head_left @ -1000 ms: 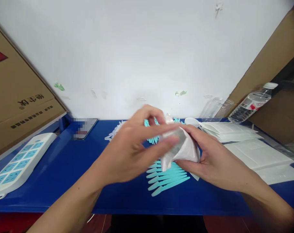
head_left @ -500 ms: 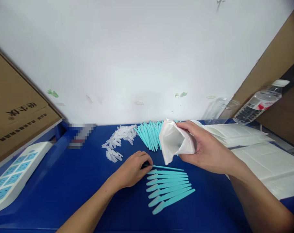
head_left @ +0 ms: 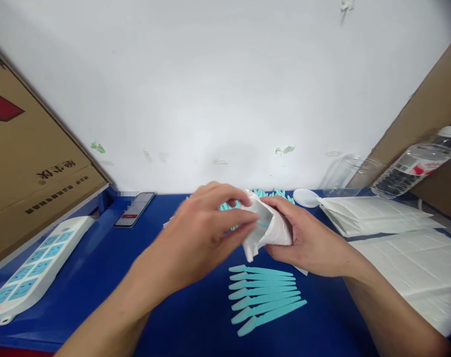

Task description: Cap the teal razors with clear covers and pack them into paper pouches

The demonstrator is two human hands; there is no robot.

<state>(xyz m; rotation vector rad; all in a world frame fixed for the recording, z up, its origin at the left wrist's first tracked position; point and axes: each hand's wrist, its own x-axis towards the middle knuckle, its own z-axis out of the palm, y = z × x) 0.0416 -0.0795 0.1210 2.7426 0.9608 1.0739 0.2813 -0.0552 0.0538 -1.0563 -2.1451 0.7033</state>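
Observation:
My right hand (head_left: 310, 235) grips a white paper-like pouch (head_left: 279, 228) from its right side, its open mouth turned left. Slightly blurred, my left hand (head_left: 206, 228) is at that mouth with fingertips pinched. A thin teal handle (head_left: 263, 224) shows inside the pouch, in line with the pinch; it looks like an eyebrow razor, mostly hidden. Below the hands, several teal eyebrow razors (head_left: 266, 300) lie fanned in a row, blade ends to the left. Behind the pouch, a pile of more teal razors (head_left: 261, 193) is partly covered.
White pouches are stacked at the right (head_left: 377, 210), with a larger white sheet-like packet (head_left: 411, 263) in front. A round white lid (head_left: 306, 198), clear plastic jar (head_left: 346, 173) and bottle (head_left: 415, 166) stand behind. At left are a phone (head_left: 136, 208), power strip (head_left: 43, 267) and cardboard box (head_left: 35, 139).
My left hand has lifted the rearmost razor from the table and moved up and right to the pouch mouth. My right hand still holds the pouch. The view has shifted slightly.

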